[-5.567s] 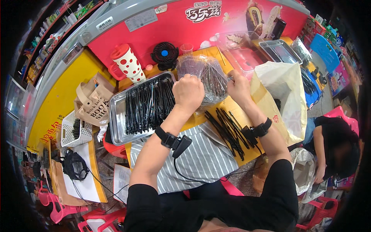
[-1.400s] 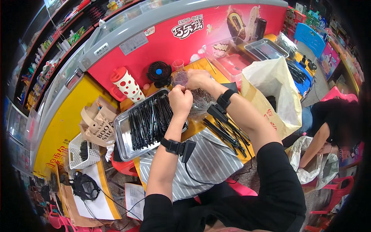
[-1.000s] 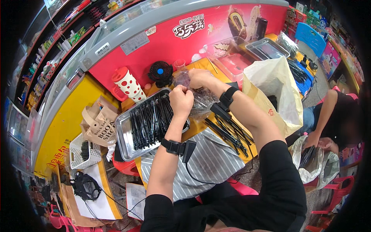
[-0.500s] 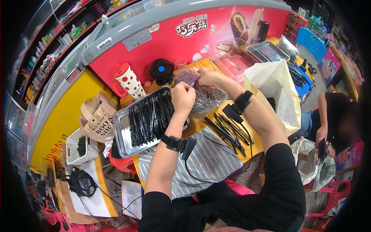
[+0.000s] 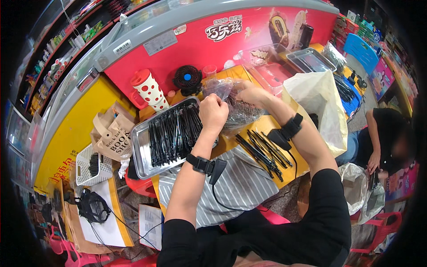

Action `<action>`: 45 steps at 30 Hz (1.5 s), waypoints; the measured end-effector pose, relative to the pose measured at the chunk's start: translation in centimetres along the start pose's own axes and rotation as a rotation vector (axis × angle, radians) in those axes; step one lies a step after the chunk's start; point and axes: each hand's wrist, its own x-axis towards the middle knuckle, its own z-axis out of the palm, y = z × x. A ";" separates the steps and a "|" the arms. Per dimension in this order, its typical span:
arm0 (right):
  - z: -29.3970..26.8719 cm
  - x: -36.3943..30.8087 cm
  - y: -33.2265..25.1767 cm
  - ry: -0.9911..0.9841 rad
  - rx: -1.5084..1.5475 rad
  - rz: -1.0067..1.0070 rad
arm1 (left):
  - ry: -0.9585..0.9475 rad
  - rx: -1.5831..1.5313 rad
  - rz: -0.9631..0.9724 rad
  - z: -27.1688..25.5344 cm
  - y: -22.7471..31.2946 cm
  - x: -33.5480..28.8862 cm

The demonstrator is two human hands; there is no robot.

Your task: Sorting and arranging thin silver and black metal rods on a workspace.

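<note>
My left hand is closed in a fist around the gathered edge of a clear plastic bag. The bag bulges with thin dark pieces too blurred to name. My right hand reaches to the bag's far side, its fingers veiled by the crinkled plastic. Left of the bag, a metal tray holds many slim black plastic sticks, lined up side by side. A loose bundle of similar black sticks lies on the yellow tabletop, below the bag and beside a grey striped cloth.
Along the back stand a spotted tumbler, a small black fan and a clear bin. A cream sack stands open at right. Farther right, another person's hand hovers over a white bag. A white basket is at left.
My right hand has shifted slightly right and down, its fingers now more covered by the plastic. My left fist has barely moved. The other person's two hands have come closer together.
</note>
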 end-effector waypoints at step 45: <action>4.3 -3.3 6.7 0.342 -0.327 -0.381 | 0.009 0.047 -0.023 -0.1 0.1 -1.4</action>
